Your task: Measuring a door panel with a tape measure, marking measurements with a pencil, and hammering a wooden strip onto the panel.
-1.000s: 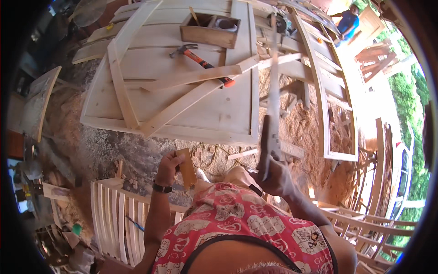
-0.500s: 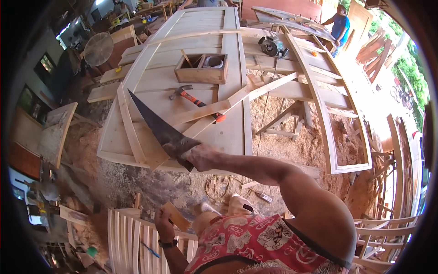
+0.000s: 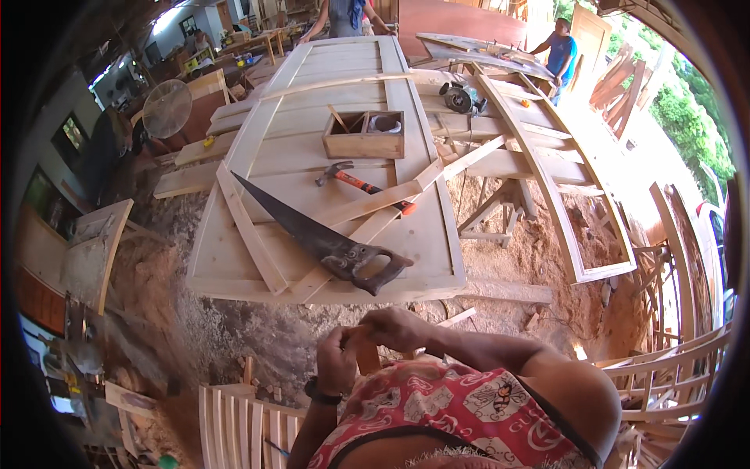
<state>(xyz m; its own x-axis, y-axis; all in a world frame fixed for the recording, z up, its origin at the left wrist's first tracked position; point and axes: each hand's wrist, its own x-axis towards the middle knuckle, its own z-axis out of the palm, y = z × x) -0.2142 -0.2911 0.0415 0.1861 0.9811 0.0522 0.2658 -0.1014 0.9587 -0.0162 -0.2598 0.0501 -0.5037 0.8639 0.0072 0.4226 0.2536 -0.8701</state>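
Note:
Close to my body, my left hand grips a small flat piece of wood. My right hand is closed on the top of the same piece, its fingertips partly hidden. Beyond both hands lies a handsaw with a dark blade and wooden handle, resting on the pale wooden door and some loose strips, with no hand on it. A claw hammer with an orange and black handle lies behind the saw. Loose wooden strips cross the door beneath these tools.
A two-compartment wooden box sits on the door. To the right are a circular saw and a long wooden frame. One person stands at the door's far end, another in blue at the far right. Sawdust covers the ground.
My right hand has let go of the handsaw, leaving it on the door, and has come back to the piece of wood. My left hand has risen rightward with that piece.

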